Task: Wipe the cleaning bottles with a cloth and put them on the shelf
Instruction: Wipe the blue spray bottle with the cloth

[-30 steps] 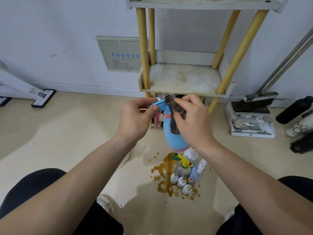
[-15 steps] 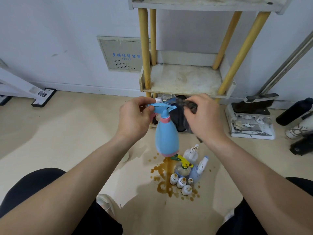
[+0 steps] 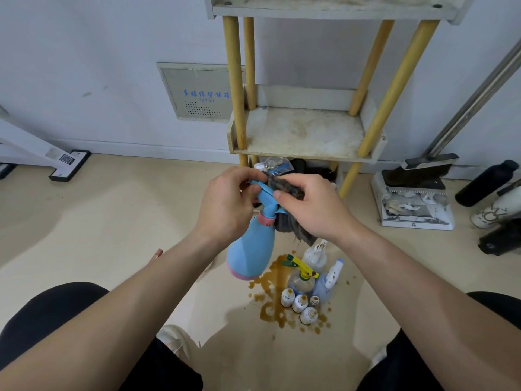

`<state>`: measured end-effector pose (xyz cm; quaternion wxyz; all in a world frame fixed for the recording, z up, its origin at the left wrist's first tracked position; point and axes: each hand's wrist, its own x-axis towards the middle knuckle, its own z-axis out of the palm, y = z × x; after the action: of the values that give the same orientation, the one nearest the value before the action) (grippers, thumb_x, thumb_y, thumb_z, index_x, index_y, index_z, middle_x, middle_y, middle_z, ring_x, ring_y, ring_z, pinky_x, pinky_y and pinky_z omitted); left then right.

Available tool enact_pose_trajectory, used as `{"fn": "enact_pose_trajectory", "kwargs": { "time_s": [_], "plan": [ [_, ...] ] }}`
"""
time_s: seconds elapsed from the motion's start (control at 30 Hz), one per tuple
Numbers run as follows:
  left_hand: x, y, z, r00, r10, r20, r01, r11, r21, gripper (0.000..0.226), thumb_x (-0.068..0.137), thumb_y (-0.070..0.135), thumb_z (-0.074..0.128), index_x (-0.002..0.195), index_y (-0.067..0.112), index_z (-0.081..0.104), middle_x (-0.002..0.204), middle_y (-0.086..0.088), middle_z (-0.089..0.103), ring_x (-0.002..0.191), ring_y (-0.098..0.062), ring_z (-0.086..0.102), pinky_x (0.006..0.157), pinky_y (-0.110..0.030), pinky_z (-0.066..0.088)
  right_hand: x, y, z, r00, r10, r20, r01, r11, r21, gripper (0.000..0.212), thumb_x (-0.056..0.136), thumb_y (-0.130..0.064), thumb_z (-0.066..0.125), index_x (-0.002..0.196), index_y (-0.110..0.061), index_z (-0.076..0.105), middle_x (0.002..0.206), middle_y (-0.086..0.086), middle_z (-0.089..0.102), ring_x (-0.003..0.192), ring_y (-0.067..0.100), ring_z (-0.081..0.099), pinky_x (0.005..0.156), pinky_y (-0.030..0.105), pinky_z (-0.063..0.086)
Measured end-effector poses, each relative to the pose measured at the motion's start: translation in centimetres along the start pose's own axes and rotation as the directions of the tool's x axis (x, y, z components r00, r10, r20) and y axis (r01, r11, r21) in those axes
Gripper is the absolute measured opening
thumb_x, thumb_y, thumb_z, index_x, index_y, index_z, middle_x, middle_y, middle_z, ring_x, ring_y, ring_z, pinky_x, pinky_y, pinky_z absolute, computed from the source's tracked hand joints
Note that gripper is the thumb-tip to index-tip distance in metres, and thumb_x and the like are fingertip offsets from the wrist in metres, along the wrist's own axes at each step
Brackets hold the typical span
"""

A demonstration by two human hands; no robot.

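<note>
A blue spray bottle (image 3: pixel 252 251) with a pink collar and pink base hangs in the air in front of the shelf (image 3: pixel 304 134). My left hand (image 3: pixel 228 206) pinches its blue spray head from the left. My right hand (image 3: pixel 313 207) grips a dark grey cloth (image 3: pixel 284 187) and presses it on the top of the spray head; the cloth's tail hangs behind the bottle's neck. Below on the floor stand several other bottles (image 3: pixel 306 280), large sprayers and small white ones, in a brown spill (image 3: pixel 272 306).
The shelf has yellow legs and a dusty lower board against the wall. A dustpan with a brush (image 3: pixel 414 198) lies to its right, dark and white bottles (image 3: pixel 486 183) farther right. A white stand foot (image 3: pixel 69 165) is at the left. My knees frame the bottom.
The bottle has swung lower and tilted, base toward the left. My right hand came back with the cloth from beside the bottle onto the spray head.
</note>
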<state>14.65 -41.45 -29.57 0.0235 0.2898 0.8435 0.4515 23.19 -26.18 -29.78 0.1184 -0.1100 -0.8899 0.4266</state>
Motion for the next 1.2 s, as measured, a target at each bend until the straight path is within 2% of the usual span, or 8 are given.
{"fn": "enact_pose_trajectory", "kwargs": {
  "time_s": [0.17,0.33,0.43,0.6,0.8,0.9,1.07,1.2],
  "plan": [
    [-0.4,-0.2,0.1,0.999,-0.014,0.038,0.015,1.0,-0.006,0.02,0.095,0.007,0.064,0.103,0.023,0.074,0.098,0.004,0.072,0.087,-0.015,0.07,0.082,-0.041,0.06,0.0,0.5,0.3,0.992,0.007,0.124,-0.002,0.999,-0.041,0.017,0.087,-0.034,0.075,0.101,-0.033,0.067,0.085,-0.01,0.069,0.076,0.006,0.065,0.061,0.023,0.046],
    [0.2,-0.4,-1.0,0.987,-0.027,0.159,0.042,0.995,-0.092,0.022,0.088,0.01,0.076,0.088,0.031,0.07,0.084,0.001,0.071,0.079,-0.017,0.067,0.069,-0.022,0.056,0.2,0.7,-0.7,0.984,0.026,0.178,0.0,0.989,-0.148,0.013,0.088,-0.03,0.074,0.09,-0.036,0.064,0.072,-0.01,0.066,0.062,0.007,0.064,0.05,0.014,0.039],
    [0.9,-0.9,-2.0,0.99,-0.097,0.102,0.114,0.976,-0.187,0.02,0.089,0.011,0.075,0.087,0.031,0.072,0.078,0.01,0.07,0.076,-0.008,0.064,0.076,-0.022,0.055,0.0,0.9,-0.9,0.978,0.048,0.202,0.002,0.971,-0.239,0.011,0.089,-0.032,0.074,0.096,-0.03,0.065,0.072,-0.014,0.063,0.06,0.003,0.061,0.047,0.012,0.036],
    [1.6,-1.1,-3.8,0.905,-0.34,0.257,0.423,0.646,-0.635,0.024,0.1,-0.006,0.051,0.108,0.006,0.071,0.091,-0.007,0.077,0.08,-0.015,0.073,0.077,-0.023,0.06,0.1,1.4,-0.7,0.987,0.044,0.156,0.0,0.961,-0.275,0.018,0.089,-0.038,0.073,0.093,-0.032,0.056,0.078,-0.013,0.06,0.068,0.003,0.057,0.055,0.025,0.038],
    [1.4,-0.2,-4.2,0.816,-0.393,0.424,0.572,0.436,-0.695,0.032,0.107,0.012,0.036,0.118,0.005,0.064,0.109,-0.017,0.076,0.103,-0.027,0.074,0.091,-0.036,0.058,0.5,2.0,-0.5,0.998,0.02,0.054,-0.01,0.983,-0.182,0.019,0.09,-0.031,0.074,0.101,-0.02,0.064,0.087,-0.007,0.066,0.079,0.01,0.062,0.063,0.027,0.047],
    [1.5,-0.3,-4.4,0.81,-0.373,0.452,0.584,0.454,-0.673,0.033,0.106,0.022,0.04,0.124,0.007,0.063,0.114,-0.014,0.075,0.107,-0.03,0.073,0.097,-0.038,0.055,0.6,1.9,-0.6,0.999,0.013,0.031,-0.008,0.987,-0.16,0.019,0.09,-0.032,0.074,0.104,-0.023,0.065,0.089,-0.009,0.067,0.077,0.007,0.063,0.058,0.018,0.047],
    [1.1,-0.4,-3.9,0.903,-0.299,0.309,0.412,0.805,-0.426,0.021,0.103,0.018,0.055,0.115,0.015,0.071,0.107,-0.001,0.078,0.106,-0.02,0.072,0.099,-0.042,0.053,0.4,1.5,-0.8,0.999,0.011,0.051,-0.007,0.997,-0.077,0.02,0.088,-0.029,0.077,0.106,-0.026,0.069,0.088,-0.009,0.069,0.072,0.009,0.068,0.055,0.024,0.052],
    [1.2,0.0,-3.6,0.862,-0.279,0.423,0.489,0.676,-0.552,0.029,0.104,0.025,0.045,0.115,0.015,0.069,0.115,-0.003,0.076,0.113,-0.02,0.07,0.107,-0.042,0.045,0.3,1.3,-0.7,0.997,0.013,0.082,-0.009,0.999,-0.051,0.022,0.087,-0.028,0.079,0.107,-0.029,0.071,0.08,-0.017,0.066,0.071,0.005,0.066,0.065,0.035,0.057]
  ]
}}
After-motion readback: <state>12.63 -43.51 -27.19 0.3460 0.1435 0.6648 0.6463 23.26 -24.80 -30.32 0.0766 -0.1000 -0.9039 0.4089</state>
